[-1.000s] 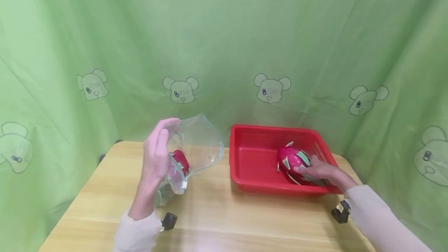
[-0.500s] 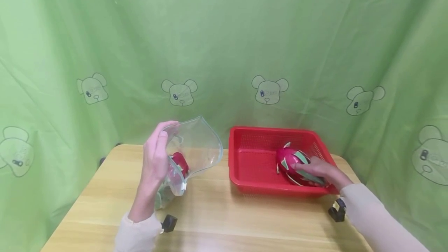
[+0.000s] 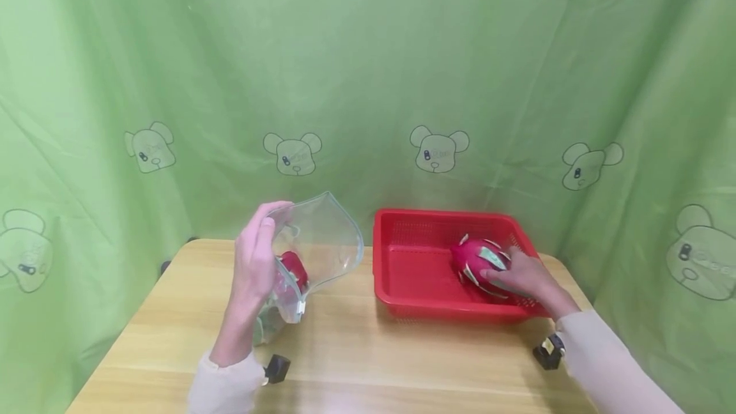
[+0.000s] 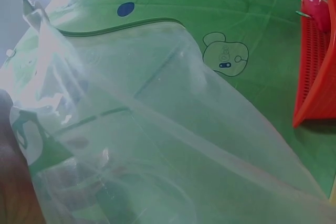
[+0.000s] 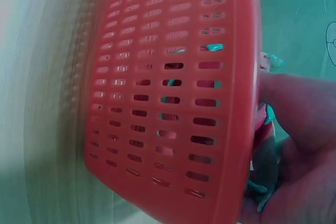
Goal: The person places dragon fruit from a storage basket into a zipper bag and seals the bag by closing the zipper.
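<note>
On the left, my left hand [image 3: 255, 260] holds a clear zip bag [image 3: 322, 238] by the edge of its spread mouth, thumb on the near side. A red dragon fruit [image 3: 294, 270] shows through the plastic low in the bag. In the left wrist view the bag [image 4: 157, 129] spreads across most of the frame. To the right, my right hand [image 3: 524, 275] grips a dragon fruit [image 3: 476, 259], pink-red with green scales, inside the red basket [image 3: 416, 305]. Its thumb lies along the fruit's near side. In the right wrist view the basket wall [image 5: 231, 103] hides much of the fruit.
The basket's raised rim [image 3: 448, 212] and slotted walls surround the right hand's fruit. Both stand on a wooden table [image 3: 356, 350]. A green curtain [image 3: 368, 69] with bear faces hangs close behind the table's far edge.
The dragon fruit in the basket has turned slightly in my right hand, and its long green tail end no longer shows. My left hand and the bag stay nearly still.
</note>
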Tool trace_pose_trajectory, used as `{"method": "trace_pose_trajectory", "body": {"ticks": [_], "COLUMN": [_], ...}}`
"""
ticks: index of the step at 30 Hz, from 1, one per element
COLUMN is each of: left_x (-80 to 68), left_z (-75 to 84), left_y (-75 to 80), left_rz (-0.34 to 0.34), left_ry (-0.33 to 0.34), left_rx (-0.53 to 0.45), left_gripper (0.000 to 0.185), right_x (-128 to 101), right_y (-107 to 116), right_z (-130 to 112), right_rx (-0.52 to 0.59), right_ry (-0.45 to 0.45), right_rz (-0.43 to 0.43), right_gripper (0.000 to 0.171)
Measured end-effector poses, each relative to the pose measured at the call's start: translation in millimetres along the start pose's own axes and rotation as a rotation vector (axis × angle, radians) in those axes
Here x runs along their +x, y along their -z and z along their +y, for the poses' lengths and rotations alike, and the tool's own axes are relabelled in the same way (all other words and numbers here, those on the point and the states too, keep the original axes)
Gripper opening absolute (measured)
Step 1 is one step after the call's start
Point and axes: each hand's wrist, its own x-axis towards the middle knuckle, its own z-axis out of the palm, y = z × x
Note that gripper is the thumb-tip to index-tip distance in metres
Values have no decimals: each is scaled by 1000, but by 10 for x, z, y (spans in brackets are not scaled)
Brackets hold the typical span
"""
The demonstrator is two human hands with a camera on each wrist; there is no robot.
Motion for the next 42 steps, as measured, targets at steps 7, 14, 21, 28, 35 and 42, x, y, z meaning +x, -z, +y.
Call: {"method": "trace_pose_trajectory", "body": {"ticks": [7,14,21,28,35,42], "left_x": [1,-7,-3,-20,-39,-58], "left_z": [-7,-21,-54,-60,-61,-56], "left_y": [20,50,89,97,94,95], "left_rz": [10,31,43,38,38,43], "left_ry": [-2,7,-3,2,13,-7], "left_rx": [0,4,2,-16,-18,-27], "left_gripper": [41,40,40,40,40,40], "right_x": [-37,-131,-210,-301,-391,-470], "right_y": [-31,-28,-12,46,80,122], "right_z": [41,67,92,84,54,13], "right_rx": [7,0,81,183,194,277], "right_ry": [56,69,59,28,-8,-13], "right_rz": [123,292,452,578,689,759], "right_gripper": [83,75,78,81,82,80]}}
